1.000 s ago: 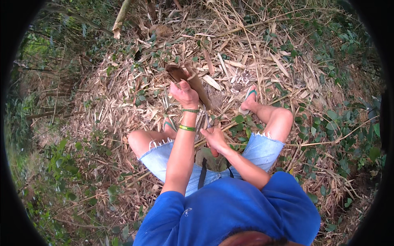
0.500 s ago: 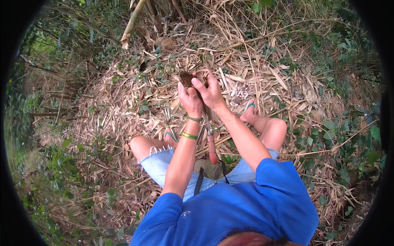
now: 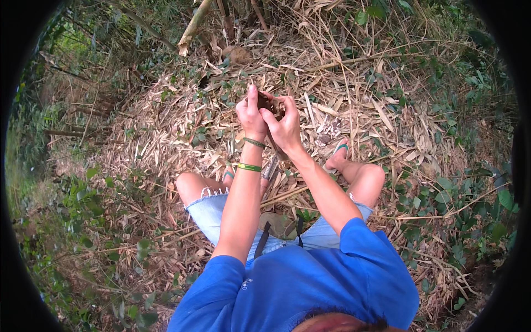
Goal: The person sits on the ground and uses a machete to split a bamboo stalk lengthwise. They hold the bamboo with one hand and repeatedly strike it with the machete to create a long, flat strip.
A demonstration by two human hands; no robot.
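Observation:
My left hand [image 3: 253, 117] and my right hand [image 3: 284, 126] are close together in front of me, closed around a dark brown curled husk-like piece [image 3: 272, 104]. Its top looks hollow and ragged, and a brown strip of it runs down between my wrists. The fingers of my left hand press along its left side, while my right hand wraps its right side with the thumb across the front. Below them, a tool with a reddish-brown handle [image 3: 264, 186] shows beside my left forearm, partly covered by it. What holds that tool up is hidden.
Dry bamboo leaves [image 3: 160, 138] cover the ground around my legs. A round brown lump [image 3: 237, 55] lies ahead, near a broken bamboo stalk [image 3: 194, 27]. Green plants [image 3: 442, 196] grow at both sides. A greenish-brown pouch with black straps [image 3: 278, 225] rests at my lap.
My left hand has turned and its fingers now point upward along the brown piece. The tool's handle has swung left, from between my forearms to partly behind the left one.

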